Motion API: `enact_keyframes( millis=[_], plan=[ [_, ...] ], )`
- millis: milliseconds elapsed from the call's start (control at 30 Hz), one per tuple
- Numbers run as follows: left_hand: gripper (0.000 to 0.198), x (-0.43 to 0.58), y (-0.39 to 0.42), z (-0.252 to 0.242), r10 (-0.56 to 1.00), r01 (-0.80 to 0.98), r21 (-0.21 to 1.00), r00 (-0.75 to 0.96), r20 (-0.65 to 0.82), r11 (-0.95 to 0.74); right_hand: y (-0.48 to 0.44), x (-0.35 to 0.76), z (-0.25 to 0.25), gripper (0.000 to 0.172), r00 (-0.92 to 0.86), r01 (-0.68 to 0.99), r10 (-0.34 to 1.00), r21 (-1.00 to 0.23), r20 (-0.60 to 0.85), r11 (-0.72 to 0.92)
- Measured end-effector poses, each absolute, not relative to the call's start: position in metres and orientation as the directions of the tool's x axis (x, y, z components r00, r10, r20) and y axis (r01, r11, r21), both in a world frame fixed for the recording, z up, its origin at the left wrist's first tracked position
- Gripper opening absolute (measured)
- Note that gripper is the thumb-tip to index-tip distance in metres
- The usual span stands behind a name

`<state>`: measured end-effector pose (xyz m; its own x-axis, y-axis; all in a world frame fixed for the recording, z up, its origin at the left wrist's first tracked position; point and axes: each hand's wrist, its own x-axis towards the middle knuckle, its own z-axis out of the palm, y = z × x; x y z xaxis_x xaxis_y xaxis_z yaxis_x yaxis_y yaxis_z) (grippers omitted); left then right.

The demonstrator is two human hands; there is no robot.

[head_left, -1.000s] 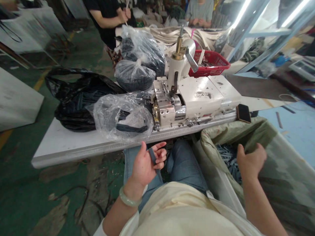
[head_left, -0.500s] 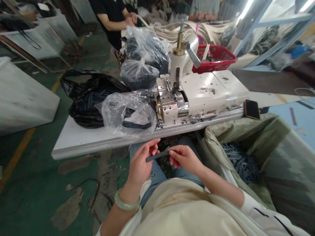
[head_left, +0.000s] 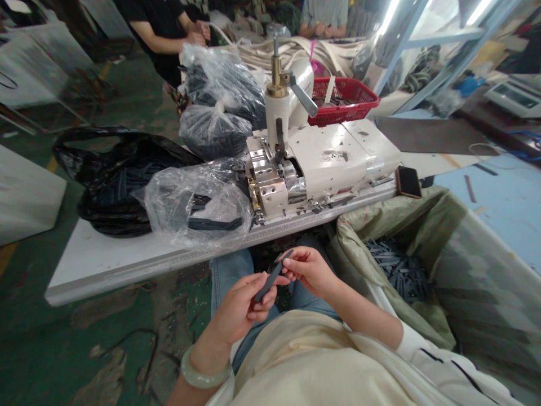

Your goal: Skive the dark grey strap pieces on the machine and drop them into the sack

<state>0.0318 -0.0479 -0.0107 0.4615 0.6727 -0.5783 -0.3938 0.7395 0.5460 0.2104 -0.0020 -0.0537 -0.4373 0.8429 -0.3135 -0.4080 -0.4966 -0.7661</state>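
A dark grey strip slants between my two hands above my lap. My left hand is closed on its lower end, thumb on top. At the upper end, my right hand pinches the strip between thumb and fingers. Beyond my hands a white skiving-type machine with a metal front stands on the tabletop. Left of it lies a clear plastic bag with dark strips inside. Farther left, an open black plastic bag holds many similar strips.
A bin with a green liner stands at my right, with loose dark strips inside. A phone lies at the table's right end. Behind the machine is a red basket. Tied clear bags stand at the back; two people are beyond.
The strip has turned from nearly level to a steeper slant. My left hand has closed around its lower end, where its fingers were spread before. The view has shifted to the right.
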Motion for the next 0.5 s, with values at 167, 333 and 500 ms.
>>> enact_keyframes(
  millis=[167, 333, 500],
  plan=[
    [0.023, 0.037, -0.048, -0.016, 0.679, -0.383, 0.561, 0.442, -0.586, 0.734, 0.001, 0.209, -0.056, 0.018, -0.463, -0.496, 0.877, -0.783, -0.127, -0.375],
    [0.026, 0.048, -0.047, -0.024, 0.803, -0.330, 0.732, 0.267, -0.533, 0.596, -0.003, 0.203, -0.057, 0.026, -0.567, -0.575, 0.822, -0.688, -0.055, -0.443],
    [0.034, 0.052, -0.043, -0.029, 0.866, -0.178, 0.849, 0.165, -0.472, 0.497, 0.001, 0.199, -0.058, 0.029, -0.600, -0.565, 0.795, -0.656, -0.089, -0.500]
  ],
)
